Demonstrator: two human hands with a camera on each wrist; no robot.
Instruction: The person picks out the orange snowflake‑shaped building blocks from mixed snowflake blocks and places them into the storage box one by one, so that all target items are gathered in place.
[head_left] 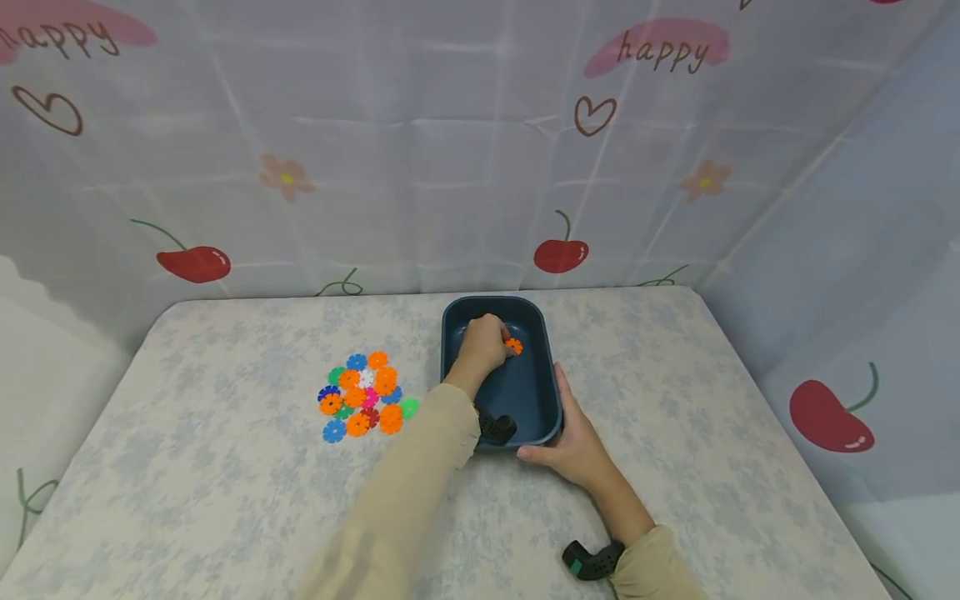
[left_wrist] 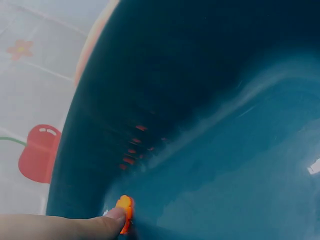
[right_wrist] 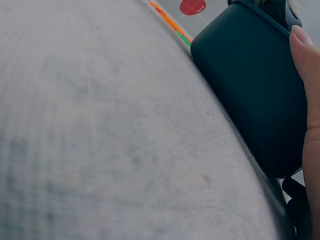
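Note:
My left hand (head_left: 484, 342) reaches down into a dark blue rectangular tray (head_left: 536, 392) and pinches an orange snowflake-shaped plastic disc (head_left: 513, 346). In the left wrist view that orange disc (left_wrist: 126, 212) stands nearly edge-on against the thumb, close to the tray's inner wall; the other fingers are hidden there. At the tray's near right corner, my right hand (head_left: 577, 442) holds the outside, thumb along the front and fingers along the right side. The right wrist view has the thumb (right_wrist: 304, 50) at the rim of the tray (right_wrist: 250, 85).
Left of the tray lies a loose cluster of notched discs (head_left: 354, 397) in orange, blue, green, pink, red and white. All stand on a pale marbled table (head_left: 225, 500). A printed curtain (head_left: 420, 167) hangs behind it. Black devices (head_left: 592, 560) sit on both wrists.

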